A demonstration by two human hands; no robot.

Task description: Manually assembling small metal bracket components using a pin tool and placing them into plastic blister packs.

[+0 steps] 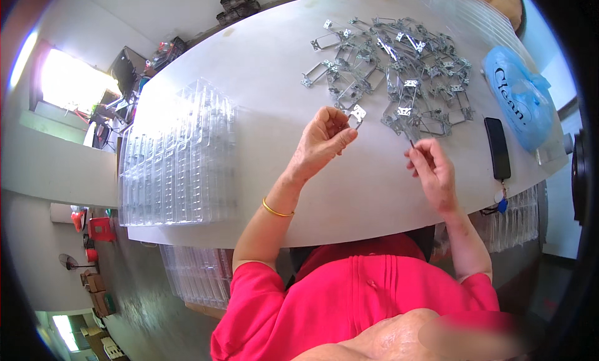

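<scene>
I have my left hand's (319, 144) fingers pinching a bracket (357, 113) at the pile's (430, 80) eight o'clock, my right hand's (435, 173) a thin part (411, 139) at six. Likely light, stiff, slick metal; I'd grip edges.

Blk phone (497, 148), blue plas. bag (519, 102) nr it, red stool (102, 229), cardbd box (94, 282)

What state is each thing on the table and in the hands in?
Left hand: fingers closed on a metal bracket.
Right hand: fingers pinching a thin metal piece.
Bracket heap: loose, tangled.
Clear plastic trays: stacked; whether filled is unclear.
Phone: lying flat, dark face up.
Blue plastic bag: bulging; whether tied is unclear.
</scene>
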